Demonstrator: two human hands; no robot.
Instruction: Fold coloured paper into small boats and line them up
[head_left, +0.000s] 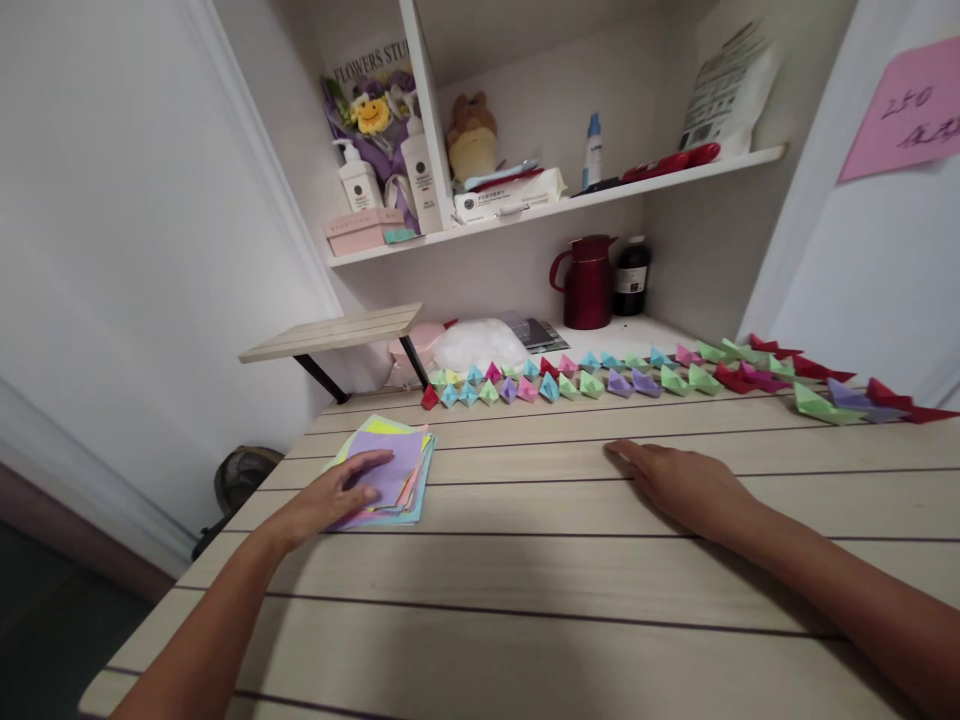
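Observation:
A loose stack of coloured paper sheets [397, 470] lies on the left part of the table, a purple sheet uppermost, with yellow, pink and blue edges showing beneath. Resting over the stack's left side is my left hand [330, 497], its thumb and fingers apart. My right hand [671, 480] lies palm down on the bare wood right of centre, fingers stretched out and holding nothing. Beyond both hands, folded paper boats [549, 387] in several colours stand in rows, with larger ones at the right end.
The slatted wooden table [480, 590] carries a small raised shelf [337, 332] at its back left. Behind the boats are a white plastic bag [480, 345], a red jug [589, 282] and a dark bottle [631, 278]. A wall shelf [555, 205] holding bottles and boxes hangs above.

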